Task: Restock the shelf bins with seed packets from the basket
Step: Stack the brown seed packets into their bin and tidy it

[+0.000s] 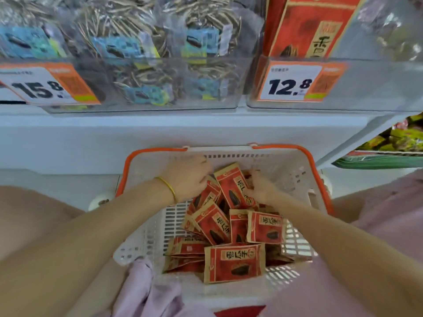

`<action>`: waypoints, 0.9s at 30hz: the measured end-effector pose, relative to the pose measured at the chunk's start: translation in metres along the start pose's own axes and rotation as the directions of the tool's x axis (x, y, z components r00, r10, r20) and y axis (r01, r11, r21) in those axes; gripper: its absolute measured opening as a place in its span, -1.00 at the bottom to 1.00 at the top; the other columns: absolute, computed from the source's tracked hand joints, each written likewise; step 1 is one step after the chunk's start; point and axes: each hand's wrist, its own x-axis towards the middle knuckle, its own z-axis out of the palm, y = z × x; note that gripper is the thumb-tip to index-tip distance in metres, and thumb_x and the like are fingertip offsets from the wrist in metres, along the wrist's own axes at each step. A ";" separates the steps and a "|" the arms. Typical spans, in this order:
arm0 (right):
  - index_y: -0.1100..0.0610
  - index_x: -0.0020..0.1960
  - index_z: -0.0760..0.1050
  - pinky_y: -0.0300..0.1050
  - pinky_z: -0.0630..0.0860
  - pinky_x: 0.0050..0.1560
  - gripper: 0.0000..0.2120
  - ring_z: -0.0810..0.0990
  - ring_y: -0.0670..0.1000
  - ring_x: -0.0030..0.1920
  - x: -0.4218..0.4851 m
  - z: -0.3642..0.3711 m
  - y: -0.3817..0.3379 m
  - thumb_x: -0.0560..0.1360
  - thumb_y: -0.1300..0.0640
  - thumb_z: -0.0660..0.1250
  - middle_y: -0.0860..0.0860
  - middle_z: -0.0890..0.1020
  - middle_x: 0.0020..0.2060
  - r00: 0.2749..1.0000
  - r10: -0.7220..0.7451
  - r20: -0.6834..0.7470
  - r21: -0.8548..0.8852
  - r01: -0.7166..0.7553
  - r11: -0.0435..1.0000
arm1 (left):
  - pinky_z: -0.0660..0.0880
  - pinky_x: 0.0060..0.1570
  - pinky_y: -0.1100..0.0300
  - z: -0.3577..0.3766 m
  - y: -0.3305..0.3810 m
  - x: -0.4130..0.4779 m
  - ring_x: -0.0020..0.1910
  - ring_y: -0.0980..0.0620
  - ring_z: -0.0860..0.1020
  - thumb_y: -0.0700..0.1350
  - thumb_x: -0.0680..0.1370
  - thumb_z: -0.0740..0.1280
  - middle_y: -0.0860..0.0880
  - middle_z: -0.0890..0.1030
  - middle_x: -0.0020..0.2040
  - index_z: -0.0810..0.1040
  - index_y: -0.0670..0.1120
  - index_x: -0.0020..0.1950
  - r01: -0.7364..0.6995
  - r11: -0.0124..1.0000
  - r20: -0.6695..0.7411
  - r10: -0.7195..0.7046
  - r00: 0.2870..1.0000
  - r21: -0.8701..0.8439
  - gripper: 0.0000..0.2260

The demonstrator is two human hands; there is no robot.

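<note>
Red seed packets point(233, 261) heaped in white basket point(297, 175). Raised packet point(231, 186) at the far end, long axis toward the shelf, pinched on its right edge by right grip point(258, 187). Left grip point(187, 177) just left, fingers curled, hold hidden: cannot tell. Matching red stock up-right in bin point(377, 83) tagged "12.8"; neighbouring bin point(137, 61) tagged "15.8".

My left hand point(186, 177) and right hand point(258, 186) are down in the basket point(297, 177), hemmed in by its slotted walls; the open way is upward. A heap of packets point(233, 263) covers the middle and right of its floor, leaving bare floor along the left wall. Past the far rim the white shelf ledge point(160, 131) juts toward me. Above it, seed bags point(128, 42) cram the left bin point(160, 104). In the right bin point(377, 88) a tall red pack point(309, 26) stands at the left end; beside it the front looks open.
</note>
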 end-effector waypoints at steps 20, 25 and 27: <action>0.05 0.17 0.53 -0.23 0.23 0.14 -0.63 0.36 0.06 0.24 0.007 0.031 0.028 0.39 0.03 0.48 0.08 0.41 0.20 0.997 -0.060 -0.046 0.115 0.065 0.991 | 0.49 0.07 0.02 0.090 -0.007 0.042 0.08 -0.11 0.51 -0.10 0.51 0.27 -0.10 0.44 0.20 0.39 -0.13 0.26 0.361 0.879 0.242 -0.294 0.925 -0.312 -0.67; 0.12 0.09 0.52 -0.20 0.30 0.20 -0.80 0.41 0.08 0.21 0.010 0.042 0.027 0.48 0.14 0.38 0.10 0.41 0.19 0.994 -0.025 -0.109 0.152 0.041 0.988 | 0.46 0.18 0.03 0.095 -0.011 0.040 0.16 -0.09 0.50 -0.12 0.49 0.33 -0.08 0.51 0.21 0.31 -0.10 0.37 0.449 0.801 0.400 -0.290 0.870 -0.396 -0.54; 0.16 0.14 0.45 -0.15 0.40 0.15 -0.78 0.49 0.09 0.16 0.020 0.041 0.026 0.50 0.22 0.32 0.11 0.46 0.17 0.974 0.064 -0.218 0.184 -0.023 0.983 | 0.49 0.12 0.03 0.098 -0.010 0.038 0.09 -0.08 0.54 -0.16 0.49 0.33 -0.09 0.55 0.10 0.41 -0.11 0.24 0.459 0.783 0.426 -0.277 0.862 -0.420 -0.67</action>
